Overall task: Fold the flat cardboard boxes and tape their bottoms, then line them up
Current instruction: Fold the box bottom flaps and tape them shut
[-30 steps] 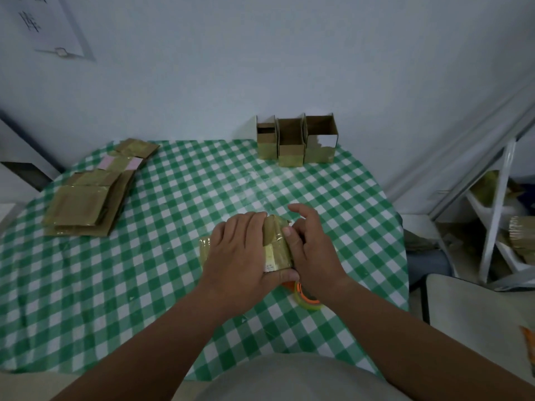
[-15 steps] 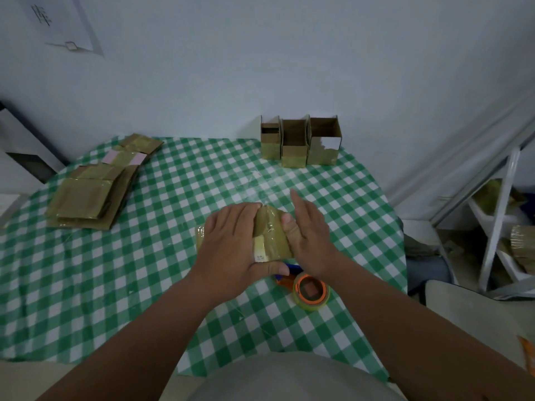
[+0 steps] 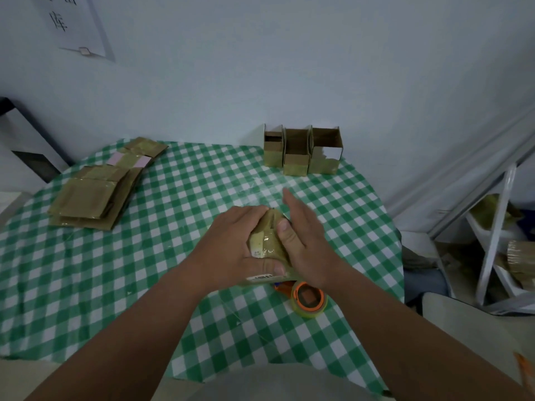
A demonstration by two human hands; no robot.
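Closest in, a roll of tape (image 3: 308, 299) with an orange core lies flat on the green-checked bench (image 3: 86, 285), just below the right wrist. Right above it, both hands meet on a small cardboard box (image 3: 267, 241), shiny with clear tape, sitting mid-bench. The left hand (image 3: 234, 250) wraps over the box's left side — its fingers (image 3: 246, 212) curl across the top far edge while the thumb hooks under the near side, a firm grip. The right hand (image 3: 301, 235) is flat against the box's right face, fingers (image 3: 292, 202) straight, together and pointing away, thumb laid on the taped top — pressing, not gripping. Both forearms run in from the bottom corners and converge at the box.

Out to the left, near the bench's edge, a pile of flat boxes (image 3: 89, 198) lies stacked, with a couple more behind it showing pink patches. At the far edge against the wall, three folded boxes (image 3: 301, 153) stand upright in a row, touching side by side, open tops up. A sheet of paper (image 3: 78, 24) hangs on the wall, upper left.
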